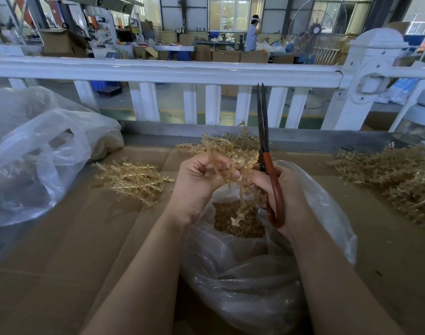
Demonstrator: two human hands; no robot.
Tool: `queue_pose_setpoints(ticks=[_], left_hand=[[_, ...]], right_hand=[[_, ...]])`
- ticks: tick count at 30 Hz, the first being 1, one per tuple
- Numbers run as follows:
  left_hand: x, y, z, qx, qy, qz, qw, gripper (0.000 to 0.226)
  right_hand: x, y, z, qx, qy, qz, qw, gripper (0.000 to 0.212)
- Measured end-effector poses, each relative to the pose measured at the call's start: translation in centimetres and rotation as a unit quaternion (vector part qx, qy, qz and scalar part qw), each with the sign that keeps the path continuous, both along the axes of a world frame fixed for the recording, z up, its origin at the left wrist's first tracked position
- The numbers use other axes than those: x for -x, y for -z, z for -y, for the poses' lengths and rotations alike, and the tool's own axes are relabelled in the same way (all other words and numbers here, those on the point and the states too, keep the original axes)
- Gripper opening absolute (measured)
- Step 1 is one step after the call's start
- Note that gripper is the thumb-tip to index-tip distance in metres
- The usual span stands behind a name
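Centrally, the left hand (201, 180) gripped a bunch of amber plastic sprigs (230, 151), fingers curled round its stems, above the open mouth of a clear plastic bag (327, 213) that held small cut pieces (238, 223). The bunch lay just to the left of the right hand (288, 189) and touched its fingertips. Its long axis ran roughly upright, tips fanned away from the person toward the white railing (158, 68), with one loose strand hanging down into the bag. The right hand held the scissors (264, 146) by their red handles, fingers wrapped round them, blades nearly together and pointing straight up, alongside the bunch and just to its right. The blades stood above the stems rather than across them, so a cut would likely call for tipping the scissors leftward and down. Both forearms reached in from below, wrists close together. Further sprig heaps lay on the cardboard (61, 262) at left (131, 180) and right (387, 170).
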State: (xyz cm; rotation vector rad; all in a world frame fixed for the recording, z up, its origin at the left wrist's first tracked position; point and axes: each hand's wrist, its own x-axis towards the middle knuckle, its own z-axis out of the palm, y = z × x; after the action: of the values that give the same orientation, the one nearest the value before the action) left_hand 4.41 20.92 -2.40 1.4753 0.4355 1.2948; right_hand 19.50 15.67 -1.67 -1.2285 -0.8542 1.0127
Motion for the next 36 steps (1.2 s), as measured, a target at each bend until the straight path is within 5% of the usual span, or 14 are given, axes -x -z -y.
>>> queue_pose_setpoints(ticks=[7, 11, 17, 20, 24, 29, 36], left_hand=[[0.3, 0.3, -0.5, -0.001, -0.024, 0.022, 0.999, 0.017], [0.1, 0.3, -0.5, -0.026, -0.027, -0.008, 0.999, 0.021], [-0.1, 0.3, -0.2, 0.143, -0.008, -0.068, 0.987, 0.065], [0.1, 0.3, -0.3, 0.126, 0.066, -0.124, 0.982, 0.054], [-0.1, 0.3, -0.1, 0.057, 0.155, -0.106, 0.980, 0.026], [-0.6, 0.5, -0.3, 0.059, -0.025, -0.149, 0.987, 0.014], [-0.8, 0.0, 0.1, 0.107, -0.051, -0.159, 0.980, 0.023]], right_hand=[[-0.4, 0.0, 0.7, -0.092, -0.060, -0.021, 0.994, 0.032], [0.3, 0.1, 0.5, -0.041, -0.029, 0.054, 0.997, 0.031], [0.1, 0.1, 0.6, -0.072, -0.005, 0.003, 0.997, 0.013], [-0.2, 0.1, 0.7, -0.110, -0.014, -0.057, 0.992, 0.004], [0.0, 0.1, 0.8, -0.133, -0.036, -0.055, 0.989, 0.020], [0.1, 0.4, 0.6, -0.138, -0.014, -0.042, 0.989, 0.021], [-0.3, 0.6, 0.4, -0.176, -0.006, -0.069, 0.982, 0.017]])
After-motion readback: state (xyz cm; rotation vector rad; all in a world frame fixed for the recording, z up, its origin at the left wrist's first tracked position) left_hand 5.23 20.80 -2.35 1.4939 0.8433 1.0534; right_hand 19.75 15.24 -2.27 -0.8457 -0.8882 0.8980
